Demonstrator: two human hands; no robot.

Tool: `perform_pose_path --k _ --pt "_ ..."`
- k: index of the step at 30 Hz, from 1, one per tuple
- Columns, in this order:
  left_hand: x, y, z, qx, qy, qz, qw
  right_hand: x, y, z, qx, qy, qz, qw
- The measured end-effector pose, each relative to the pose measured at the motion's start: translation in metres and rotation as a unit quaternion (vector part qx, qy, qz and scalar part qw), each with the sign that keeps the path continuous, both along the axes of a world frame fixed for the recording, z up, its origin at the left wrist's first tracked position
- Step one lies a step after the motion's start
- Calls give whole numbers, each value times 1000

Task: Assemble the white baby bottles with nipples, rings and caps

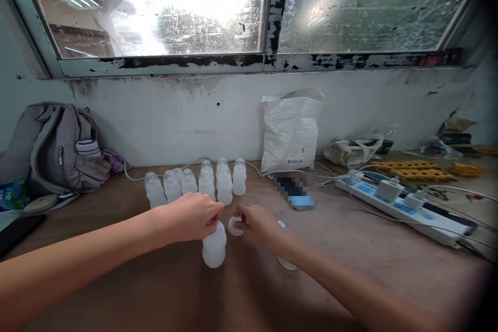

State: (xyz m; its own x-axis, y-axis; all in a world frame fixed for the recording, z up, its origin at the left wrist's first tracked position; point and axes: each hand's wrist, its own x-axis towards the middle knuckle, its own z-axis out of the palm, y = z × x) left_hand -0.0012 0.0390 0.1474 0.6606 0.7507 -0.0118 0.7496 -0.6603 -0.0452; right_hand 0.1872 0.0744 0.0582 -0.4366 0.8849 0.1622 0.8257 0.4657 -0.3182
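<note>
A frosted white bottle with a waisted body (214, 250), like a baby bottle, is in front of me. My left hand (194, 216) is closed at its top, fingers curled together, and hides the bottle's mouth. Just to the right, my right hand (252, 220) pinches a small whitish ring-like cap (234, 226) between thumb and fingers, close to the tabletop. Behind my hands stand several similar bottles (224, 189) with clear domed tops. My right forearm partly covers another whitish, round-edged item (288, 263).
The brown table (175, 285) runs back to a white wall under a window. A phone (293, 192) lies behind my right hand, near a silvery mailing bag (290, 132). To the right is a power strip (404, 210) with cables. A grey backpack (58, 150) sits left.
</note>
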Motion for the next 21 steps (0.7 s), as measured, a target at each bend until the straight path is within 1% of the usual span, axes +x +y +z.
perform_pose_path --k 2,5,7,9,10,12,15,17,18,19,20,21 --pt "-2 5 -1 -18 -20 9 1000 4 1 11 8 44 -5 999" --pt "-7 8 2 -44 -49 24 998 13 3 31 -3 120 -3 993" --pt "-12 7 4 -73 -99 41 992 19 4 42 -24 175 17 984" --pt "-19 4 -1 -125 -177 61 974 24 4 48 -48 236 58 969" --pt "-22 1 -8 -153 -221 66 961 26 4 50 -61 266 81 959" --pt "-27 -6 -30 -212 -316 61 923 27 3 53 -87 316 118 937" --pt "-24 -17 -78 -258 -470 59 842 25 -2 56 -126 362 152 911" --pt "-16 -21 -107 -272 -546 85 788 22 -6 57 -142 370 163 903" --pt "-11 -22 -118 -284 -560 105 771 20 -7 57 -145 369 165 903" --pt "-6 -23 -125 -295 -570 117 758 20 -9 58 -145 364 166 905" --pt "-1 -22 -129 -307 -576 118 748 19 -9 58 -143 359 168 907" --pt "3 -21 -129 -319 -577 113 743 19 -10 58 -141 355 170 909"
